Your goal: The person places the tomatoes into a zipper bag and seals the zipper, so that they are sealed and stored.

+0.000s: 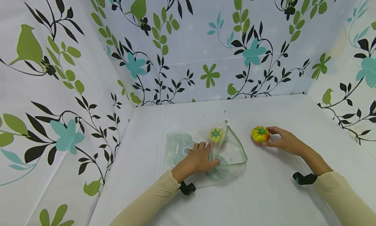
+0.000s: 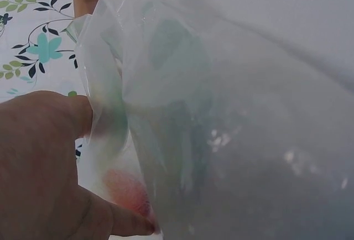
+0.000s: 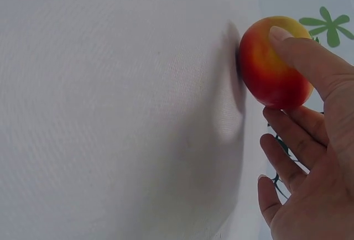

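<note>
The left hand (image 1: 197, 159) lies on a clear plastic bag (image 1: 232, 151) on the white worktop (image 1: 264, 193), its fingers pinching the bag's edge. One toy tomato (image 1: 216, 135) sits inside the bag. Just right of the bag, the right hand (image 1: 284, 141) pinches another toy tomato (image 1: 260, 134) with thumb and fingers.

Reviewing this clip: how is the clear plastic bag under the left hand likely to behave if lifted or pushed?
The bag looks thin and creased, so it is probably floppy and light. Its mouth stands open only where the left hand holds it, so it would likely sag. The tomato inside is round and may roll.
</note>
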Demonstrator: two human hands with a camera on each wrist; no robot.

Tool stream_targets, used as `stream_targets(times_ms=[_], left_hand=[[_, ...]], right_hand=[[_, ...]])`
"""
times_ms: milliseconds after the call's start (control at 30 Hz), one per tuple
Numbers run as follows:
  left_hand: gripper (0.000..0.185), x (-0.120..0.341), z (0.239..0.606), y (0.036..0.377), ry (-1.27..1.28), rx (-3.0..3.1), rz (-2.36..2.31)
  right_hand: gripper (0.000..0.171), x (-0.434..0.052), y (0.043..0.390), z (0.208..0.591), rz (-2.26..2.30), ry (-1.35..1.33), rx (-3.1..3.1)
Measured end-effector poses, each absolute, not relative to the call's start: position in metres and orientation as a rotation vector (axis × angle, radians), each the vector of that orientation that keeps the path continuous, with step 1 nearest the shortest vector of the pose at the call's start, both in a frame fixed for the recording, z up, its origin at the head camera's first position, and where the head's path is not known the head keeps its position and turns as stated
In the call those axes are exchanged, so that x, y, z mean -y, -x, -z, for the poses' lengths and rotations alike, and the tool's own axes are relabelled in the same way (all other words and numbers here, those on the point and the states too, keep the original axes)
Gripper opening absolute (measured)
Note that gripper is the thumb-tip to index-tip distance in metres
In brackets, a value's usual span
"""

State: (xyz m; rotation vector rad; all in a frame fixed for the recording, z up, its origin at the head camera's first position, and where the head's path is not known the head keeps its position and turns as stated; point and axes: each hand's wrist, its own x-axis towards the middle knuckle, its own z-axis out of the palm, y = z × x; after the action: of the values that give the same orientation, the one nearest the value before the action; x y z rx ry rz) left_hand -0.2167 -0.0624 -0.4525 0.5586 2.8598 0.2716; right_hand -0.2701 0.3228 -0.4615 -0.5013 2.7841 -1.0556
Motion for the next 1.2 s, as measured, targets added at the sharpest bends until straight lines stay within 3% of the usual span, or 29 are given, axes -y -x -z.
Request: stream_targets(times_ms=[1200], left_hand=[[0.083, 0.064, 0.451, 0.219, -0.558, -2.824, -0.329]], right_hand=[[0.067, -0.253, 0.242, 0.442, 1.081, 0.705, -2.767]])
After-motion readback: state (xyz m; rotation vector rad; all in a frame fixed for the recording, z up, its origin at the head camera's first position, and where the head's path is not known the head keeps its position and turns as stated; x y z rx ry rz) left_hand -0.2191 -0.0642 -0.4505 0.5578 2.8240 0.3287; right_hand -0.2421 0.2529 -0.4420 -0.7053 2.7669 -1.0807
